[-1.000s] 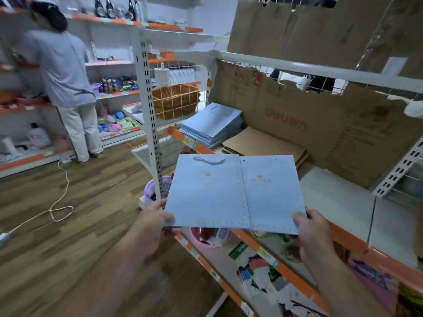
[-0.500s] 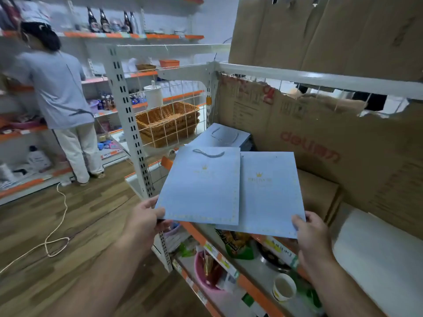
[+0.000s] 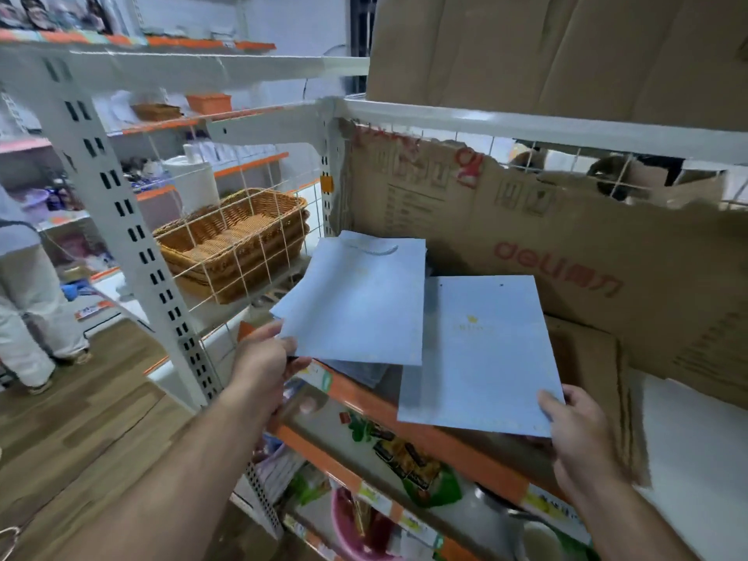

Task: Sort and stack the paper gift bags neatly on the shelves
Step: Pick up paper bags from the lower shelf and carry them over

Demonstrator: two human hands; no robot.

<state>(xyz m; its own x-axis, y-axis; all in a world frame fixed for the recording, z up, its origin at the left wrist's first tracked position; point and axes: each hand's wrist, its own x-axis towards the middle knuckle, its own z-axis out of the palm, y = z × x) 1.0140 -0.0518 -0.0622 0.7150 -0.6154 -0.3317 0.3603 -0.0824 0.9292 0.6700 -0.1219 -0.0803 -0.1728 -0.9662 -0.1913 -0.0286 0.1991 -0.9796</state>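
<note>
Two bags are held over the orange-edged shelf in the head view: the left hand pinches the left gift bag by a corner, and the right hand pinches the right gift bag likewise. Neither is laid down yet, so stacking them looks left to do.

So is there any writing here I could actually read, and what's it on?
"deli", in red, followed by red Chinese characters: on the cardboard sheet lining the shelf back.
Black print on the same cardboard, upper left: too blurred to read.
Gold wording under a crown on the blue gift bag held by the right hand: too small.
Labels on the orange shelf edge: unreadable.
</note>
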